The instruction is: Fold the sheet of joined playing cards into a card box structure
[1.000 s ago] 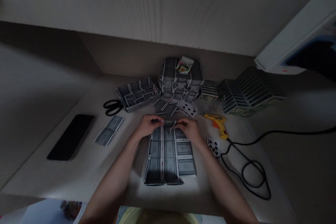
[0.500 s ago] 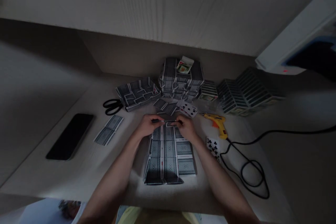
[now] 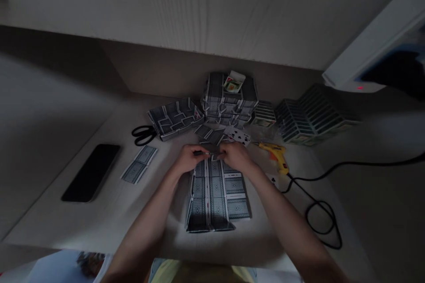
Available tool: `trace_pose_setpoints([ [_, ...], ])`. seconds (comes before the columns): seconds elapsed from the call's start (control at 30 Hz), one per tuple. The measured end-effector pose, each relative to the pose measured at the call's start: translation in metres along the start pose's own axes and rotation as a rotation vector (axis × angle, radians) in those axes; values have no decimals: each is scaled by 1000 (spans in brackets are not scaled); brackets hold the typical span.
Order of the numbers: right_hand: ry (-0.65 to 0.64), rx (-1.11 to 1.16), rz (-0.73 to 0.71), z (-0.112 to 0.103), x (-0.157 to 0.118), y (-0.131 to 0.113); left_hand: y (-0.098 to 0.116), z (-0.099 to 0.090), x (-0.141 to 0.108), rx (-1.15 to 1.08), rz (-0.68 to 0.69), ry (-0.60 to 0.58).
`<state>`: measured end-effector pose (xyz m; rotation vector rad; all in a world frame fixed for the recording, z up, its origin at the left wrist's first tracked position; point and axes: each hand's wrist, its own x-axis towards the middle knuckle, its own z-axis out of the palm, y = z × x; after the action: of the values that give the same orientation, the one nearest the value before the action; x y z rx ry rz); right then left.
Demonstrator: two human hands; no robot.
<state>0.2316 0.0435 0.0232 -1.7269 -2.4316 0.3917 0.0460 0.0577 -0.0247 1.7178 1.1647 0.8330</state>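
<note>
A panel of joined playing cards (image 3: pixel 217 194), backs up, lies in front of me with its left and near edges folded upward. My left hand (image 3: pixel 190 158) pinches a card at the far left corner of this panel. Beside it, my right hand (image 3: pixel 235 155) pinches the far edge, fingers bent and close to the left ones. Both hands are closed on the upturned card edge; the fingertips partly hide it. Just beyond the hands lie loose cards (image 3: pixel 210 133) and a face-up card of clubs (image 3: pixel 237 135).
Black-handled scissors (image 3: pixel 144 135), a phone (image 3: pixel 91 173) and paired cards (image 3: pixel 139 164) lie left. An open card tray (image 3: pixel 175 119) and stacked card boxes (image 3: pixel 229 99) stand behind. At right are a yellow glue gun (image 3: pixel 275 154), its looping cord (image 3: pixel 308 180) and rows of card packs (image 3: pixel 314 117).
My right hand has shifted slightly left along the far edge, and its forearm now covers more of the clubs card on the right. The panel has turned slightly.
</note>
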Motion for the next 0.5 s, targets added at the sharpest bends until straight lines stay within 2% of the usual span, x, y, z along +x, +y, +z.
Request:
trace_pose_setpoints([
  [0.2,-59,86,-73,-4,-3,4,0,0,0,-3,19,-7],
  [0.37,45,90,-22,6,-5,6,-2,1,-1,1,8,7],
  [0.5,77,264,9,13,-7,12,-3,1,0,-3,3,1],
])
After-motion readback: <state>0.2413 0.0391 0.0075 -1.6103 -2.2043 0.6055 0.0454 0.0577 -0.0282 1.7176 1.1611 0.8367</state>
